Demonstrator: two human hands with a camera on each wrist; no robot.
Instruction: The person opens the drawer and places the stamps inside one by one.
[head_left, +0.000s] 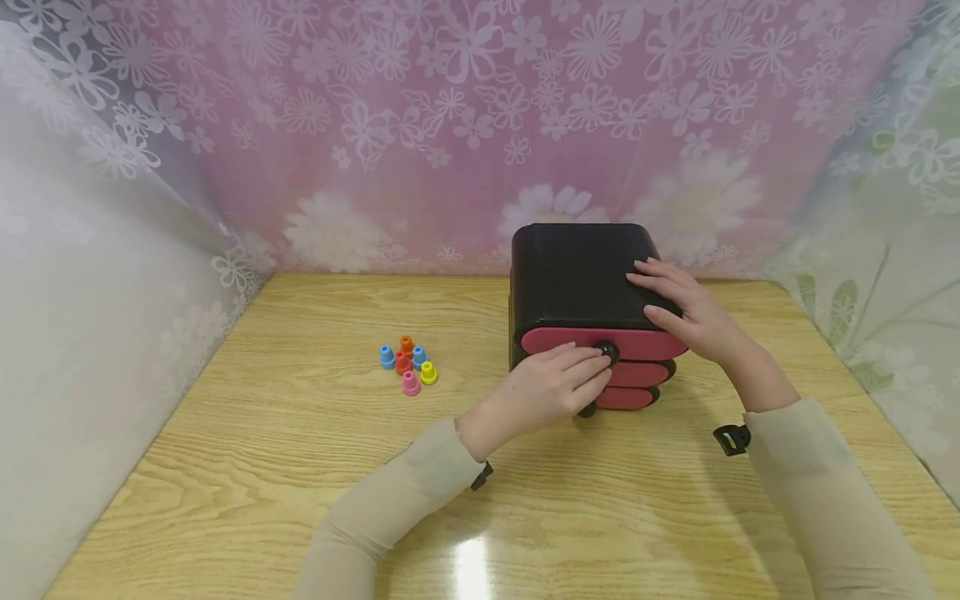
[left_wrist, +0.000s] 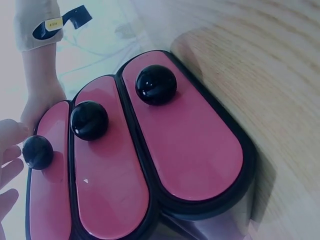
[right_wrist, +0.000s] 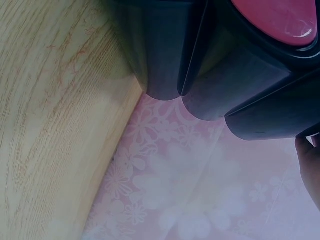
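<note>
A small black cabinet with three pink drawer fronts stands right of centre. In the left wrist view its top drawer front is flush with the others, each front bearing a round black knob. My left hand reaches across the front, its fingertips right at the top knob; the thumb is hidden in the head view. No finger wraps round that knob in the left wrist view. My right hand rests on the cabinet's top right edge with fingers extended. A fingertip shows beside the black casing in the right wrist view.
Several small stepped plastic cones lie clustered left of the cabinet, among them a pink cone and a yellow cone. Wood-grain table extends beneath everything. A pink floral curtain hangs close behind the cabinet.
</note>
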